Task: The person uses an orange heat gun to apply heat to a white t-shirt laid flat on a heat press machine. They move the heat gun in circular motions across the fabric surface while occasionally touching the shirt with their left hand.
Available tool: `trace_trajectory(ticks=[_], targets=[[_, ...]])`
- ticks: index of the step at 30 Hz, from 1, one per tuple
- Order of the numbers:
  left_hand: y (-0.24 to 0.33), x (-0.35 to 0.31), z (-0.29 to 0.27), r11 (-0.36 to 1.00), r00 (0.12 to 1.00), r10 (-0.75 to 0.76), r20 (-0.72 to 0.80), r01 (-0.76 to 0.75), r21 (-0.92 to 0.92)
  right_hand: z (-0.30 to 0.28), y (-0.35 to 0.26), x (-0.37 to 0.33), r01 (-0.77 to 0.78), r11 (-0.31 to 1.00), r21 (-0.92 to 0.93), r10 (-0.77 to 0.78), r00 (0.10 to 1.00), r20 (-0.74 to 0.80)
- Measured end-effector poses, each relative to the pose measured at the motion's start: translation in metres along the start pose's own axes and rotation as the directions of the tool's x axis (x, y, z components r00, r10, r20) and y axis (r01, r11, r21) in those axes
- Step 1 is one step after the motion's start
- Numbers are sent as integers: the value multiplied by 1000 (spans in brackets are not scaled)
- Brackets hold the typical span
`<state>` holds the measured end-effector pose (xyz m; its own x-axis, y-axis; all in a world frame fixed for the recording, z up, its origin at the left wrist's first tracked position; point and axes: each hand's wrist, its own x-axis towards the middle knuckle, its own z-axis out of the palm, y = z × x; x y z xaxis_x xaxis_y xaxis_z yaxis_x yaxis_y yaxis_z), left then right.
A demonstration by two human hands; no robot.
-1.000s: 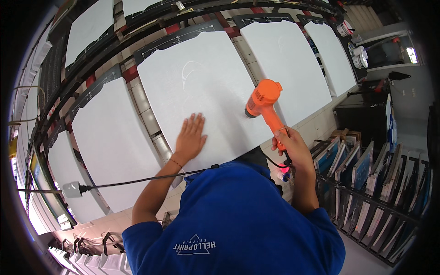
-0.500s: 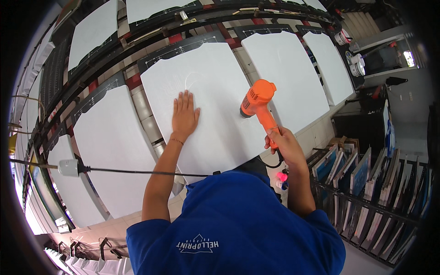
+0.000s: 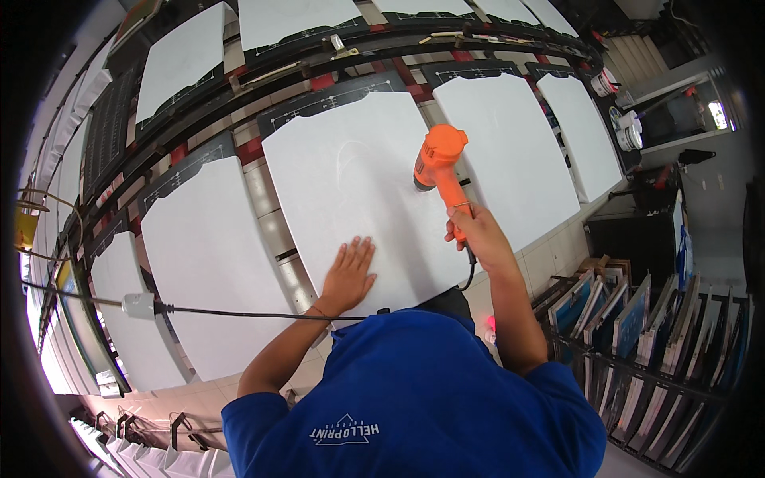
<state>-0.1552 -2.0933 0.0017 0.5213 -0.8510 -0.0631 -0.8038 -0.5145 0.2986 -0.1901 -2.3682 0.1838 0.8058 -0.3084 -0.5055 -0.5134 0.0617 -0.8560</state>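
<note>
The orange heat gun (image 3: 440,166) is in the right hand (image 3: 476,233), whose grip is wrapped tight around the handle, the nozzle aimed down at the white panel (image 3: 351,183) lying on the middle dark platen. A black cord (image 3: 239,313) runs across the front from a grey plug block (image 3: 138,305) on the left. The left hand (image 3: 349,275) lies flat on the near part of the same panel, fingers spread and gripping nothing. More white panels (image 3: 510,151) rest on neighbouring platens to either side and on a further row behind. To the right, a rack (image 3: 637,334) holds framed screens standing on edge.
</note>
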Motion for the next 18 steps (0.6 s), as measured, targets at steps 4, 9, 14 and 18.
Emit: trace_trajectory(ticks=[4,9,14,18], targets=[[-44,19,-8,956,940,-288,-181,294,4,11,-4,-14,-64,998,-19,66,986,150],[-56,16,-4,872,820,-467,-331,490,-15,18,-4,-15,-93,996,1,90,972,216],[0,-16,6,919,890,-395,-226,380,-107,47,-5,-9,-30,999,-40,39,967,254],[34,-46,11,958,954,-276,-118,263,-117,56,-11,2,-65,998,-8,63,921,384]])
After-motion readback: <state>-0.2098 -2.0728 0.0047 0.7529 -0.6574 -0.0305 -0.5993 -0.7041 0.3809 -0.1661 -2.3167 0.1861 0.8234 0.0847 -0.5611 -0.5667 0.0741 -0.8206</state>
